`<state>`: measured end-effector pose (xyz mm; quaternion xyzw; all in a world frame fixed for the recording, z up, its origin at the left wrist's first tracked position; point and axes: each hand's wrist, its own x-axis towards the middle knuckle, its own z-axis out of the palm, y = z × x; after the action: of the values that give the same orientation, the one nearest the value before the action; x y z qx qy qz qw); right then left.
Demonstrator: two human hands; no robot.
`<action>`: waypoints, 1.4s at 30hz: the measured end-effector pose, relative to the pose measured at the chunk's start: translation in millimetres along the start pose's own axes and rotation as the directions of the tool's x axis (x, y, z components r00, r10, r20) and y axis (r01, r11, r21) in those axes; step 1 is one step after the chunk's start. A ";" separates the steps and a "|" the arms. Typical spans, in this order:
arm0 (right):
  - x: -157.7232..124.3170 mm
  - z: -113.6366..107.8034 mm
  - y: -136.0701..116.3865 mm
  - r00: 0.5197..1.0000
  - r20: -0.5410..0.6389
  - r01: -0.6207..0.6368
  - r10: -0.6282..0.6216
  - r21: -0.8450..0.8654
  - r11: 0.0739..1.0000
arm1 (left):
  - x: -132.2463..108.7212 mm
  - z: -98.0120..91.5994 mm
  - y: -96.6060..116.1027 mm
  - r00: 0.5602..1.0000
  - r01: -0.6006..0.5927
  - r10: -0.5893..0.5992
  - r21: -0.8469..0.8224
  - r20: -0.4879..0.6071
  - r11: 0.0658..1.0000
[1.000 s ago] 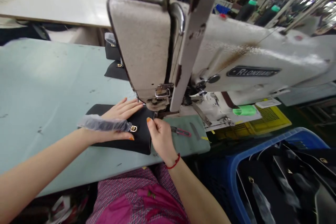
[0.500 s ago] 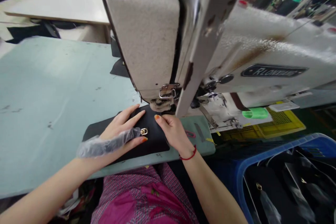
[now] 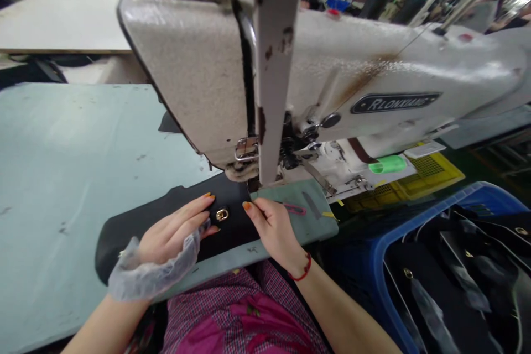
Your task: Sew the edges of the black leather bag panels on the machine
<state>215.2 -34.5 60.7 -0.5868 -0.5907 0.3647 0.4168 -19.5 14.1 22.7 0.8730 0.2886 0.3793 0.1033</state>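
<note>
Black panel (image 3: 233, 228) slants, its long axis running rightward and away.

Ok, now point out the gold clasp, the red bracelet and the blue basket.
Gold clasp (image 3: 222, 214): head view, middle of its metal face.
Red bracelet (image 3: 307, 269): head view, on its band.
Blue basket (image 3: 377, 250): head view, on its rim.

Brand name "RLONXIANG", pale capital letters, dark nameplate (image 3: 396, 103), on white sewing machine (image 3: 194, 72)
</note>
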 end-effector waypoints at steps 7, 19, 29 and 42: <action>-1.3 9.9 8.2 0.996 -0.084 -0.010 0.016 0.079 0.997 | 32.7 -25.4 15.6 0.953 -0.301 0.276 0.320 0.123 0.898; 16.6 8.0 7.0 0.997 -0.061 -0.032 0.039 0.113 0.993 | 33.7 -19.6 2.3 0.975 -0.216 0.189 0.307 0.114 0.927; 30.9 9.1 4.0 0.994 -0.108 0.014 -0.011 0.036 0.999 | 41.7 -18.7 -22.6 0.956 -0.275 0.211 0.372 0.203 0.886; -16.9 4.6 28.2 0.994 0.065 -0.099 0.087 0.217 0.971 | 44.3 -22.1 -14.8 0.975 -0.098 0.035 0.279 0.221 0.955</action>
<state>221.3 -49.8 31.9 -0.5537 -0.5298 0.4630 0.4453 -17.6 51.0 58.7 0.9237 0.2985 0.2402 -0.0074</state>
